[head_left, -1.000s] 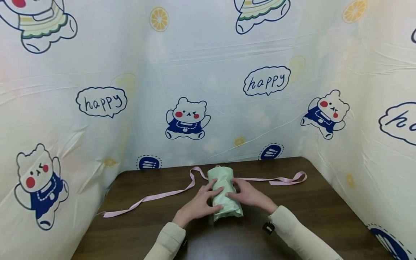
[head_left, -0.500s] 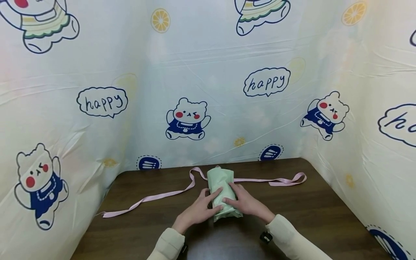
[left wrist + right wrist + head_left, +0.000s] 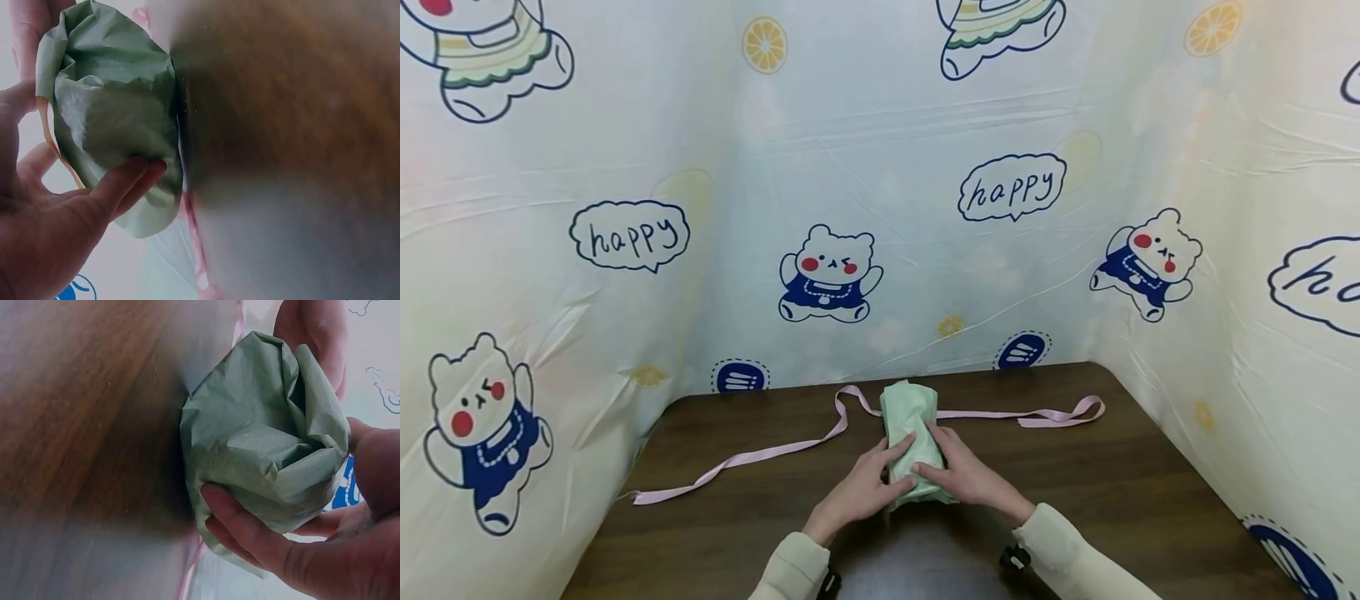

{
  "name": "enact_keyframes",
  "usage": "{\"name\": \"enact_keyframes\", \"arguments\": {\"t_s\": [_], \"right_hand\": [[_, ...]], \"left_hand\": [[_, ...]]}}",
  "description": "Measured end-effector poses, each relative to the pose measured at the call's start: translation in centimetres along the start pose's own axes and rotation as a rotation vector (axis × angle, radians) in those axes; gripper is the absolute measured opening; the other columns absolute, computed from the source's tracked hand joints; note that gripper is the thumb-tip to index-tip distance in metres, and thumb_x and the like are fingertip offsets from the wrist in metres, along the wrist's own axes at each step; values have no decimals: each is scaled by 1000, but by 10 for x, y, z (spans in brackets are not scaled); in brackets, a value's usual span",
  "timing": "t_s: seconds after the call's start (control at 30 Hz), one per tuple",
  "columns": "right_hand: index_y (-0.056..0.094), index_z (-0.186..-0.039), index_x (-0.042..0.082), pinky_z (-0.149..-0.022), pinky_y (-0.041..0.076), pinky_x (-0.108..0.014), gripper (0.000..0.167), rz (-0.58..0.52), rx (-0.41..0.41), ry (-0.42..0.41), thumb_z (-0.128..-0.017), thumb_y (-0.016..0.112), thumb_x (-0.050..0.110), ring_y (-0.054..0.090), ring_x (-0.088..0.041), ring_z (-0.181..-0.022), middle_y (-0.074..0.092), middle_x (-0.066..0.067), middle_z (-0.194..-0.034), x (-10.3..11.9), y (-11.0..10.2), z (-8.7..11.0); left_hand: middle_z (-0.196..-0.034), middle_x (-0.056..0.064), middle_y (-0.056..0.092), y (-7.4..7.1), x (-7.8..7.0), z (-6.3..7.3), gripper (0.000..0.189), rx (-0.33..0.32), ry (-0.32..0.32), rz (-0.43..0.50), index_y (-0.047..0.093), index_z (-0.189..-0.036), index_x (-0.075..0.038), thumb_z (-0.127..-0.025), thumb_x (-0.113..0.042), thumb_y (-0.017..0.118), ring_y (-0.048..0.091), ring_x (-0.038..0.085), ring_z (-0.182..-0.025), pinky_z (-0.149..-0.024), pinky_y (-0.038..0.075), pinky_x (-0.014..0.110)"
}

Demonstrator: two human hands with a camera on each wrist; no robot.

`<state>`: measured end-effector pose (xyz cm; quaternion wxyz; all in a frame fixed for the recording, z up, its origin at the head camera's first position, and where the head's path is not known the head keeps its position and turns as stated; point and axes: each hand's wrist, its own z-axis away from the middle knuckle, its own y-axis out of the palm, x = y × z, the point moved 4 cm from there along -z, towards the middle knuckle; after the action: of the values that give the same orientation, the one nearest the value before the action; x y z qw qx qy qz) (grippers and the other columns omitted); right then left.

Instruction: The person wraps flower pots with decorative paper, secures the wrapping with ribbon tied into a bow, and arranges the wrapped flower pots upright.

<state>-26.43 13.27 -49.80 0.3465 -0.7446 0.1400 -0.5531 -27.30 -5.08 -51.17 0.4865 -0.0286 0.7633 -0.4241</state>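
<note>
A package wrapped in pale green paper lies lengthwise on the brown table, its near end folded and creased. My left hand holds it from the left, thumb on the top near the closest end. From the right, my right hand grips the opposite side, its thumb also on top. In the left wrist view, fingers press along the flank of the green paper. The right wrist view has fingers curled against the other flank. A pink ribbon runs crosswise, its middle hidden by the package.
The ribbon's right end makes a loop on the table's right half. Cloth sheets printed with cartoon bears hang behind and at both sides of the table. A small black device sits at the right wrist.
Both hands have slid a little nearer along the package, and the fingers have drawn closer in around its near half. The ribbon lies as before.
</note>
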Motion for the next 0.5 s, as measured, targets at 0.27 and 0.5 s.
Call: {"name": "enact_keyframes", "arguments": {"t_s": [0.27, 0.5], "right_hand": [[27, -157, -6, -106, 43, -58, 81, -8, -26, -17, -99, 68, 34, 45, -41, -137, 38, -27, -154, 7, -10, -4], [22, -160, -2, -106, 44, -58, 82, -7, -18, -34, -100, 66, 33, 43, -41, -140, 32, -27, -159, 3, -24, -40]], "left_hand": [[-166, 22, 19, -5, -3, -6, 69, -42, 40, -1, 31, -161, -23, -102, -44, 60, 42, 31, -144, -105, 48, 46], [-165, 23, 21, -31, 0, -34, 69, -54, 39, -24, 32, -161, -22, -102, -43, 61, 49, 31, -138, -103, 50, 47]]}}
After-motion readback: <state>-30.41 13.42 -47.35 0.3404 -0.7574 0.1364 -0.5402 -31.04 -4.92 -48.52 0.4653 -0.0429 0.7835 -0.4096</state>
